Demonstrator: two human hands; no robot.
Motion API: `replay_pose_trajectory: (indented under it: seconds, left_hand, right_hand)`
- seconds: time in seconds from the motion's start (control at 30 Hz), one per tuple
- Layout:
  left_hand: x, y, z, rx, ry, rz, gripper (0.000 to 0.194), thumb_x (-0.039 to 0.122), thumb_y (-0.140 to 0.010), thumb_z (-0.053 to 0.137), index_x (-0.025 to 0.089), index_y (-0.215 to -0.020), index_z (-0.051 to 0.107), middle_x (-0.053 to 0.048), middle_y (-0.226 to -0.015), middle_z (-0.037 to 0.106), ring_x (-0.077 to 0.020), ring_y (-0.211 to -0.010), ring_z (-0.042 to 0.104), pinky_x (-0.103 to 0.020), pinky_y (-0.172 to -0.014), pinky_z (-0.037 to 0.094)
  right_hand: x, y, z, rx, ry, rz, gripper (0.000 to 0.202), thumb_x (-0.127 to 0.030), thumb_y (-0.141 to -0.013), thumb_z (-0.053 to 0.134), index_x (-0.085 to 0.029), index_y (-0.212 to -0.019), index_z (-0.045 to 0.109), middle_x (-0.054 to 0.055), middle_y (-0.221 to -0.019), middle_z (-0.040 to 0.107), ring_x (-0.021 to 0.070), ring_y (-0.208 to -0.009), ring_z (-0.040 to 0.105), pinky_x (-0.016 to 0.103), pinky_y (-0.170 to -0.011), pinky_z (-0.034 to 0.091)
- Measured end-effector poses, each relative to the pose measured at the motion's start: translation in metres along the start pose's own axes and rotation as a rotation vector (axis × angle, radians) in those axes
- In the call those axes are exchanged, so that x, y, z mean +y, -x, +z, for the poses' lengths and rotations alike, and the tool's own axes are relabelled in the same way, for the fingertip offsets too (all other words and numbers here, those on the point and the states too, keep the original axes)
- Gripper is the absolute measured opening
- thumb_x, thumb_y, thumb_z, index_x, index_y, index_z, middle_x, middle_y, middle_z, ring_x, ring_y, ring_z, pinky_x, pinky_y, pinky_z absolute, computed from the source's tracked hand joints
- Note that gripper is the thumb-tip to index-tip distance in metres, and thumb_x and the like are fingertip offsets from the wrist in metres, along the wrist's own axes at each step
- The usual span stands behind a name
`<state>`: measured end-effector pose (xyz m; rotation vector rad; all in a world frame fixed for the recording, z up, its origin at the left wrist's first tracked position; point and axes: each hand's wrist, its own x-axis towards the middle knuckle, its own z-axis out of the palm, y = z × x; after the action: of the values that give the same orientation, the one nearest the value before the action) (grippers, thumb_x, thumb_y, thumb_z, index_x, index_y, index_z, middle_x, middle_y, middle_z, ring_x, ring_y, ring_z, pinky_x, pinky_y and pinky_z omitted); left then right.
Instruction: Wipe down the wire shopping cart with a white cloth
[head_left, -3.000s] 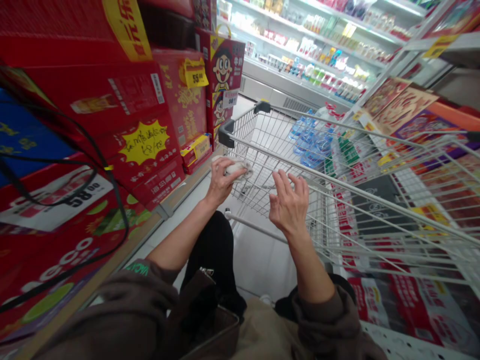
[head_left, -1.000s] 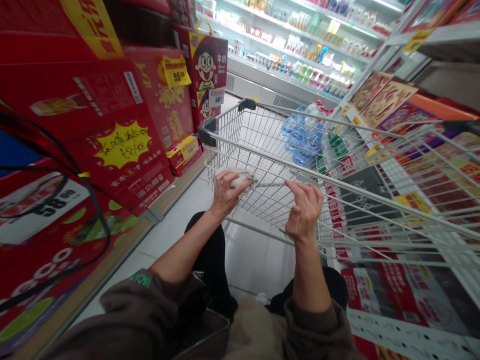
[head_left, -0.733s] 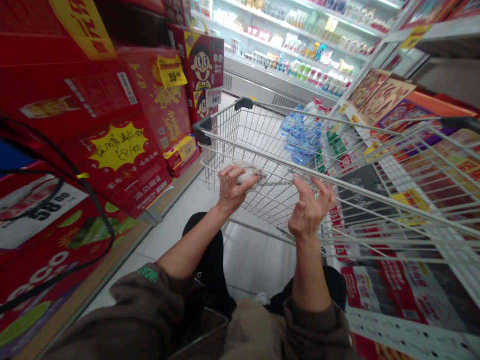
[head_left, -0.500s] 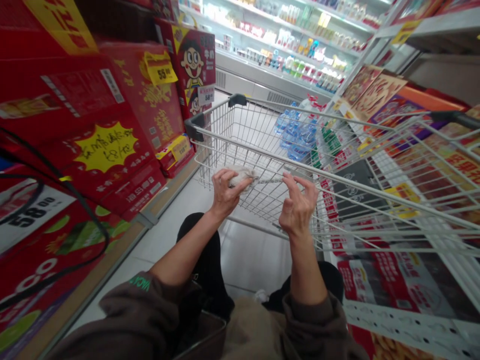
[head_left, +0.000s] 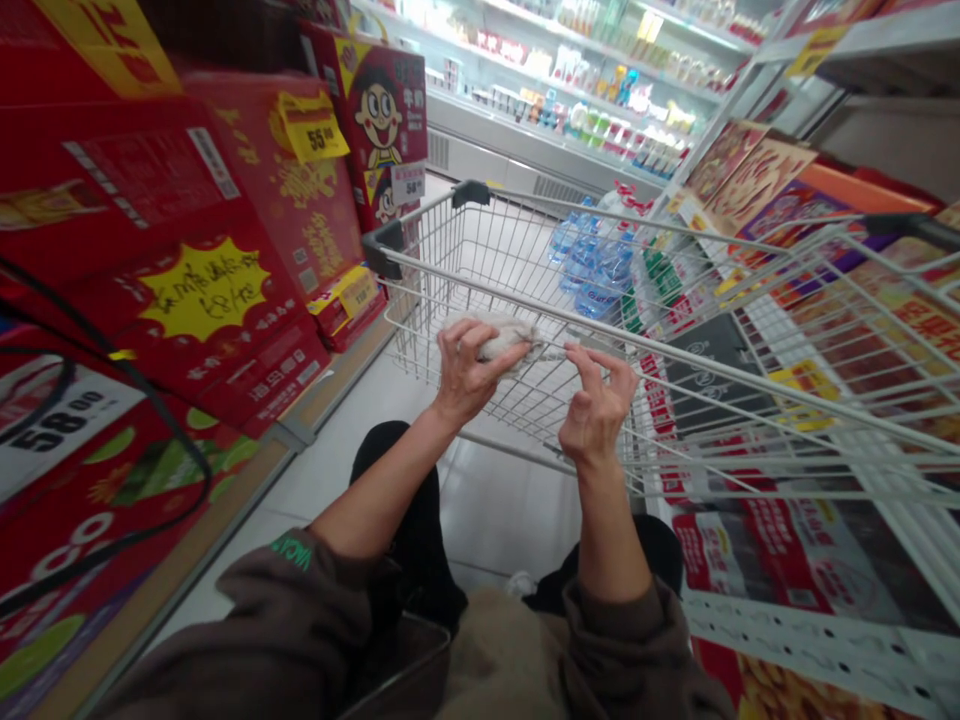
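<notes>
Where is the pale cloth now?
Near the centre of the head view, the pale cloth is in the left hand, with the right hand to its right and the shopping cart's top rail just above.

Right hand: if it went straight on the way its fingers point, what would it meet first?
Probably the near side of the cart: its wires or top rail lie just ahead of the right hand. Depth is unclear, so it may already touch.
</notes>
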<state>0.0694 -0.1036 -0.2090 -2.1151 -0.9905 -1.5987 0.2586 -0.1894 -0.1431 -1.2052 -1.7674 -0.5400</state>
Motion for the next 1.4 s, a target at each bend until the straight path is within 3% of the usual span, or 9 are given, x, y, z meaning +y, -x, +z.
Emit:
replay_pose_trajectory:
  seconds: [0.07,0.3,0.47,0.57,0.7,0.8,1.0,1.23,1.4]
  left_hand:
    - [0.000,-0.001,0.002,-0.022,0.017,-0.027,0.046,0.009,-0.090,0.062,0.043,-0.119,0.073,-0.005,-0.117,0.051,-0.0266,-0.121,0.043,-0.048,-0.107,0.042]
    - [-0.003,0.045,-0.003,-0.066,-0.006,-0.048,0.055,0.001,-0.081,0.059,0.039,-0.119,0.072,-0.007,-0.118,0.052,-0.0280,-0.117,0.045,-0.049,-0.100,0.044]
    - [0.011,-0.001,-0.013,0.024,0.072,-0.019,0.059,0.003,-0.083,0.057,0.041,-0.127,0.067,-0.006,-0.122,0.047,-0.0285,-0.120,0.044,-0.051,-0.105,0.042]
    - [0.024,-0.017,-0.003,0.048,0.121,0.015,0.056,0.006,-0.086,0.059,0.043,-0.126,0.068,-0.005,-0.123,0.047,-0.0291,-0.121,0.043,-0.052,-0.107,0.041]
    - [0.032,0.008,0.017,0.057,0.060,0.011,0.054,0.002,-0.084,0.058,0.042,-0.120,0.069,-0.005,-0.116,0.049,-0.0281,-0.117,0.043,-0.048,-0.100,0.044]
    - [0.031,0.020,0.019,0.051,0.059,-0.011,0.054,0.000,-0.084,0.055,0.039,-0.119,0.069,-0.007,-0.115,0.048,-0.0280,-0.116,0.044,-0.049,-0.099,0.045]
    - [0.031,-0.019,0.016,0.092,0.057,0.058,0.047,0.007,-0.092,0.057,0.041,-0.121,0.070,-0.005,-0.121,0.047,-0.0275,-0.121,0.043,-0.051,-0.103,0.042]
    - [0.021,0.036,0.022,-0.034,-0.036,0.066,0.032,0.014,-0.095,0.062,0.041,-0.109,0.072,-0.005,-0.108,0.055,-0.0251,-0.114,0.047,-0.045,-0.098,0.043]
    - [0.025,-0.001,0.019,-0.053,0.026,-0.014,0.032,0.019,-0.097,0.061,0.043,-0.115,0.072,-0.004,-0.115,0.052,-0.0280,-0.124,0.044,-0.052,-0.107,0.038]
  right_hand:
    - [-0.001,0.000,0.000,-0.001,-0.001,-0.002,0.061,-0.047,-0.107,0.014,-0.023,-0.136,0.062,0.009,-0.124,0.076,0.0280,-0.118,0.063,0.050,-0.104,0.041]
    - [-0.002,-0.003,-0.008,-0.036,0.031,-0.020,0.064,-0.047,-0.107,0.011,-0.022,-0.132,0.064,0.009,-0.122,0.076,0.0261,-0.117,0.064,0.049,-0.105,0.043]
    - [0.019,0.004,-0.037,0.135,0.044,0.024,0.059,-0.049,-0.107,0.019,-0.023,-0.132,0.065,0.009,-0.117,0.076,0.0281,-0.117,0.063,0.051,-0.103,0.045]
    - [0.033,0.009,-0.051,0.223,0.117,0.057,0.056,-0.048,-0.107,0.022,-0.024,-0.133,0.065,0.009,-0.118,0.075,0.0293,-0.120,0.061,0.054,-0.104,0.043]
    - [0.041,0.014,-0.053,0.076,0.185,0.027,0.055,-0.047,-0.106,0.020,-0.025,-0.138,0.059,0.008,-0.124,0.073,0.0285,-0.127,0.060,0.058,-0.116,0.033]
    - [0.042,0.015,-0.049,-0.026,0.160,0.023,0.057,-0.050,-0.106,0.018,-0.024,-0.136,0.059,0.009,-0.126,0.071,0.0262,-0.123,0.063,0.053,-0.115,0.036]
    - [0.043,0.011,-0.046,0.031,0.087,0.035,0.058,-0.053,-0.106,0.017,-0.022,-0.128,0.060,0.011,-0.116,0.071,0.0260,-0.111,0.063,0.048,-0.105,0.044]
    - [0.045,0.012,-0.044,0.073,0.029,0.023,0.053,-0.050,-0.106,0.021,-0.022,-0.126,0.062,0.010,-0.116,0.072,0.0258,-0.112,0.063,0.049,-0.107,0.043]
    - [0.045,0.011,-0.041,0.125,0.029,0.032,0.053,-0.050,-0.106,0.022,-0.021,-0.124,0.064,0.009,-0.112,0.072,0.0253,-0.108,0.063,0.047,-0.103,0.043]
